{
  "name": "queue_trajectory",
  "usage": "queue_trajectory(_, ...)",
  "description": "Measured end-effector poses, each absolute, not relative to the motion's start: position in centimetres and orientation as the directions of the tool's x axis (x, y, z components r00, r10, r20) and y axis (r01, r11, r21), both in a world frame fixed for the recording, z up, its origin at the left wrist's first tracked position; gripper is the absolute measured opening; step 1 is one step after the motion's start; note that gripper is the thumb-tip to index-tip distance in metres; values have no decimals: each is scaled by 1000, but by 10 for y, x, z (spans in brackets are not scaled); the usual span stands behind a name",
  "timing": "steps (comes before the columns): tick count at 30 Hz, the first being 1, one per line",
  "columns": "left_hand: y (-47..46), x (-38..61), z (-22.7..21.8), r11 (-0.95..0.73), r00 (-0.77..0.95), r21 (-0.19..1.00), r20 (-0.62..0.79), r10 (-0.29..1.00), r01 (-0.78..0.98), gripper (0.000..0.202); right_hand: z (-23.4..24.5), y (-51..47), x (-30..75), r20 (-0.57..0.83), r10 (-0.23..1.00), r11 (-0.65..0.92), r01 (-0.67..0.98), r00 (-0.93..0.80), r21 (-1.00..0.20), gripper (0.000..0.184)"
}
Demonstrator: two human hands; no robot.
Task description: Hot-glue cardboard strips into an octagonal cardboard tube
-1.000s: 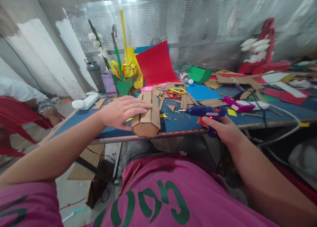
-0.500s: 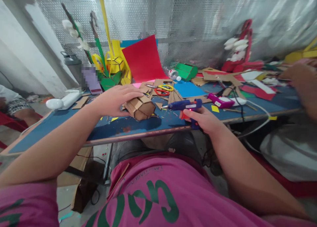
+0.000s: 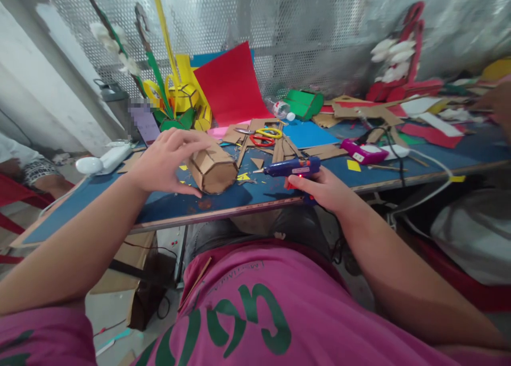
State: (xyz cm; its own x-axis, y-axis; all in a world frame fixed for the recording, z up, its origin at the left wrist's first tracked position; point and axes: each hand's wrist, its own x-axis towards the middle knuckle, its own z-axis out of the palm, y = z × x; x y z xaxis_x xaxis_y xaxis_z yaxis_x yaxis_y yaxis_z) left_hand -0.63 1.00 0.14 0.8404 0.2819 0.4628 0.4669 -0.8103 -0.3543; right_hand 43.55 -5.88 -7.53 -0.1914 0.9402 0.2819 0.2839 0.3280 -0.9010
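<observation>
A cardboard prism (image 3: 213, 170) with several flat sides lies on the blue tabletop, one end facing me. My left hand (image 3: 170, 161) is at its left side with thumb and fingers spread wide; the fingertips reach its upper edge, and I cannot tell whether they touch. The thumb is apart from it, low over the table. In my right hand (image 3: 325, 187) is a blue glue gun (image 3: 293, 167), its nozzle pointing left towards the prism and a red light glowing near the trigger. Scissors (image 3: 265, 137) with red and yellow handles lie behind, on cardboard scraps.
A red sheet (image 3: 233, 86) leans at the back beside yellow pieces. A green prism (image 3: 304, 104), a plastic bottle (image 3: 281, 109) and a blue sheet (image 3: 309, 135) lie behind the glue gun. A purple device (image 3: 365, 151) with cables sits right. Another person's arm (image 3: 497, 107) shows far right.
My left hand has loosened from the cardboard prism and drawn left, its thumb now apart. The prism rests slightly further left. The glue gun stays in my right hand, and the view has shifted.
</observation>
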Motion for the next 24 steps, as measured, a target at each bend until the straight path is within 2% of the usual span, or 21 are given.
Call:
queue_trajectory(4, 8, -11, -1, -805, 834, -353, 470, 289, 477, 102, -75, -59, 434, 278, 946, 316, 283, -166, -906, 56)
queue_trajectory(10, 12, -10, -4, -805, 814, -314, 487, 318, 503, 101, -76, -65, 425, 349, 918, 394, 342, -187, -853, 54)
queue_trajectory(14, 11, -7, -5, -834, 795, -228, 500, 343, 503, 96, -70, -72, 404, 388, 903, 427, 293, -181, -856, 48)
queue_trajectory(18, 12, -3, -7, -853, 818, -233, 481, 315, 466, 90, -69, -71, 386, 474, 856, 514, 249, -207, -821, 45)
queue_trajectory(21, 14, -2, -7, -849, 829, -273, 480, 287, 452, 89, -77, -65, 384, 423, 887, 455, 191, -185, -870, 51)
queue_trajectory(24, 12, -2, -5, -852, 820, -271, 505, 270, 448, 102, -83, -58, 390, 354, 934, 356, 28, -50, -934, 59)
